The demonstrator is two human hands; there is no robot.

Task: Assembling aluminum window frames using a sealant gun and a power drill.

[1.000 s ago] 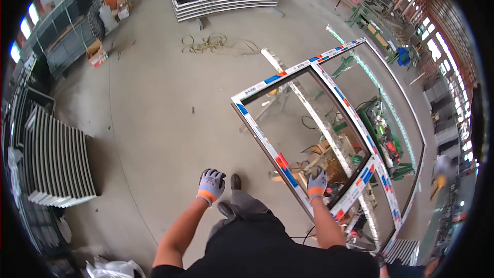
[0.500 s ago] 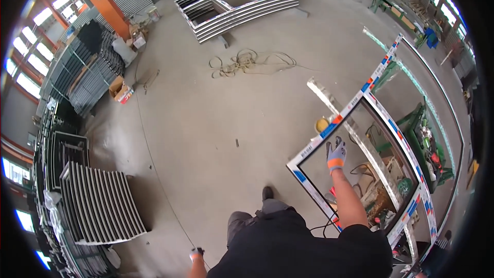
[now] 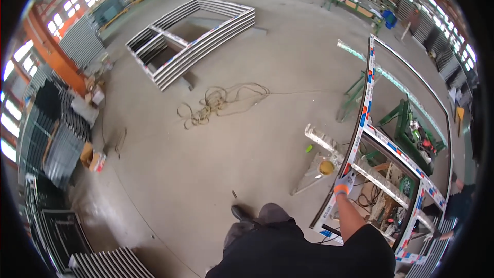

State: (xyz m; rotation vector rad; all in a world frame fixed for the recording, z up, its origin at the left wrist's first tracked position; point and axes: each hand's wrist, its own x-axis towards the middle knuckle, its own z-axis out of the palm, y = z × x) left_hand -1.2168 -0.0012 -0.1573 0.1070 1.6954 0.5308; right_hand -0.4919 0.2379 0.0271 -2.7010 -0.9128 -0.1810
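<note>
A large window frame (image 3: pixel 367 100) with white, blue and red tape on its rails lies across supports at my right. My right hand (image 3: pixel 345 182), in a grey glove with an orange cuff, is closed on the near-left rail; its fingertips are partly hidden. White-wrapped support bars (image 3: pixel 378 178) run beneath the frame. A round tan tub (image 3: pixel 326 168) sits just left of the rail I hold. My left hand does not show.
A co-worker (image 3: pixel 459 207) in dark clothing stands at the frame's right end. Stacked frames (image 3: pixel 221 30) lie ahead on the floor, with tangled rope (image 3: pixel 213 102) nearer. A green stand with tools (image 3: pixel 411 139) shows through the frame. Slatted panels (image 3: pixel 110 264) sit at lower left.
My right hand has gone from inside the frame's opening to its left rail. The view has turned right, and a co-worker now shows. My left hand has left the picture.
</note>
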